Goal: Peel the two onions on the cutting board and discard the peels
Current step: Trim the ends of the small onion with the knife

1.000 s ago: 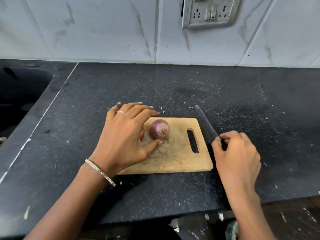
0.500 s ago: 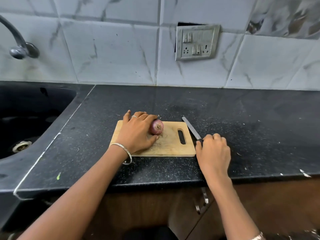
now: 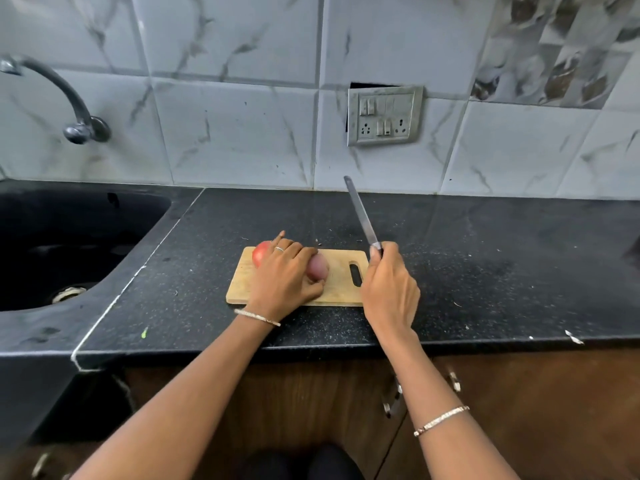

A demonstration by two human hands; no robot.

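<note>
A wooden cutting board (image 3: 341,289) lies on the black counter. My left hand (image 3: 282,280) grips a purple onion (image 3: 318,265) on the board, fingers over its top and thumb under its near side. A second, redder onion (image 3: 260,252) peeks out behind my left hand at the board's far left corner. My right hand (image 3: 389,289) grips the handle of a knife (image 3: 362,213), whose blade points up and away, raised above the counter just right of the board.
A black sink (image 3: 69,247) with a drain lies to the left, a tap (image 3: 74,109) above it. The tiled wall behind carries a switch plate (image 3: 384,116). Cabinet doors with handles (image 3: 393,400) sit below the counter edge (image 3: 346,348).
My right hand has lifted the knife off the counter, so the blade now tilts upward. The camera pulled back and up. My left hand stays on the onion.
</note>
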